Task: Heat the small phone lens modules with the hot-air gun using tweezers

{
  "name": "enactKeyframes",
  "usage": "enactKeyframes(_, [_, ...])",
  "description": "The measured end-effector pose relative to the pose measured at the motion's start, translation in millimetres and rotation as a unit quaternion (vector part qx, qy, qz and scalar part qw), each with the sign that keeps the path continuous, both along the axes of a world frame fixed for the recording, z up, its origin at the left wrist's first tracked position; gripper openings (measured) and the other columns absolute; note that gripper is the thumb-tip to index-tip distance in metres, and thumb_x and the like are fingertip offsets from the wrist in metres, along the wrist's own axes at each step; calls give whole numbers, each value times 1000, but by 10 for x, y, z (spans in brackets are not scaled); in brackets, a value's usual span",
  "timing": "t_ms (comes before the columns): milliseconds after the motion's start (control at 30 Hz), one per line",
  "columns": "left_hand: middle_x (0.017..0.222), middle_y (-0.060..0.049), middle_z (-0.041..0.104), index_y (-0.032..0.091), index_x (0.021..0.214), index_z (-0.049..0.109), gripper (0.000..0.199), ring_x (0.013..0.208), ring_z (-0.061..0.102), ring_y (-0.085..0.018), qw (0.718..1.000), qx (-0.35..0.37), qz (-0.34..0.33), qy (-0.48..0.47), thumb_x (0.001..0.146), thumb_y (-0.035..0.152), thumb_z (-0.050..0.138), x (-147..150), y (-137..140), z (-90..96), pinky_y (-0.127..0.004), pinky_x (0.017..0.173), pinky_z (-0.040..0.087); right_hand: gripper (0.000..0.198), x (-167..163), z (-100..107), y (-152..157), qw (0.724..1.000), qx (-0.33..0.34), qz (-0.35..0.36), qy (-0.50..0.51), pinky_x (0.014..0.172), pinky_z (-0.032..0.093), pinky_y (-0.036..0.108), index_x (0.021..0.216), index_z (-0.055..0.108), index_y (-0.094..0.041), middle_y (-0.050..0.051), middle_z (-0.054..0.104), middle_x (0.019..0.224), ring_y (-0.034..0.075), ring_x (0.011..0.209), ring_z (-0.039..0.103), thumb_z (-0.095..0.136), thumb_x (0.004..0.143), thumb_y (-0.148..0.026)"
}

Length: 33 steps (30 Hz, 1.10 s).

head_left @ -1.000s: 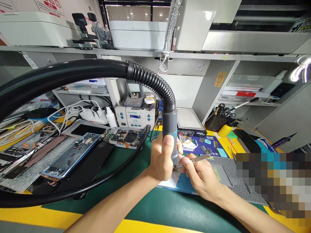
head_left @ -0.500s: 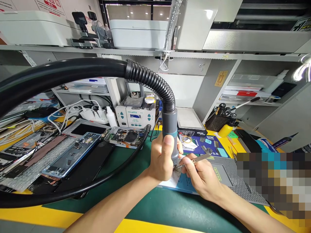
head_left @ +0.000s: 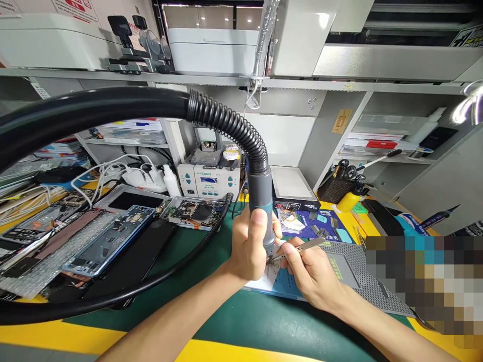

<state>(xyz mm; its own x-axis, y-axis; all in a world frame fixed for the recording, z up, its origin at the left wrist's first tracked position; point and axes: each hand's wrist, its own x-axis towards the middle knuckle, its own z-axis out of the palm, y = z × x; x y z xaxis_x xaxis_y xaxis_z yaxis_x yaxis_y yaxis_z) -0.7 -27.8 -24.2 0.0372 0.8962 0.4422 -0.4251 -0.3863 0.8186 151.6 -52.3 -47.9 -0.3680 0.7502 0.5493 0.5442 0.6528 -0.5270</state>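
My left hand (head_left: 249, 246) is wrapped round the grey handle of a hot air gun (head_left: 260, 188), held upright with its nozzle end down. A spring-sleeved black hose (head_left: 132, 104) arches from its top off to the left. In my right hand (head_left: 311, 269) a pair of metal tweezers (head_left: 311, 244) is pinched, slanting down to the left. The tweezer tips are close by the nozzle; a small part there is too hidden to name. Beneath both tools lies a blue and white booklet or box (head_left: 279, 284) on the green mat (head_left: 226, 322).
Phone parts and a blue phone frame (head_left: 109, 244) lie on the left. Behind stands a white hot air station (head_left: 210, 180). A mesh pen holder (head_left: 337, 188) and yellow bottle (head_left: 347, 201) stand at the right, near a grey perforated mat (head_left: 377, 281).
The whole view has shifted slightly. Both hands keep their grips, and the hot air gun and tweezers stay almost in place.
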Motion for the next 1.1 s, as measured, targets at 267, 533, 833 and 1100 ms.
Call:
enactKeyframes(267, [61,-1,53,18,70,55,61,50,48,-11,1000,3,7,8,97,69,35,13,15,47,-27,50,39,50,-29,4,2,1000,-5,-6,2,55,41,26,66,62,-15,3,61,61,10,53,54,37,109,-26])
enactKeyframes(533, [63,-2,56,18,73,55,58,54,48,-12,1000,20,17,7,97,68,37,22,15,39,-28,55,39,49,-20,12,10,1000,-4,-5,-1,54,41,25,67,61,-16,3,61,61,10,52,54,37,109,-26])
enactKeyframes(833, [65,-2,55,18,75,56,61,55,52,-13,1000,23,-2,-10,96,70,34,34,-6,-2,-30,55,42,50,-21,-10,4,1000,-1,-7,2,53,40,25,65,61,-16,2,60,60,10,52,53,38,109,-25])
enactKeyframes(1100, [64,-2,56,19,74,57,60,56,53,-14,1000,14,-5,-20,96,71,35,31,-27,-5,-30,57,44,50,-20,-8,-2,1000,-2,-6,-2,54,39,25,66,60,-16,3,61,61,10,52,53,37,109,-27])
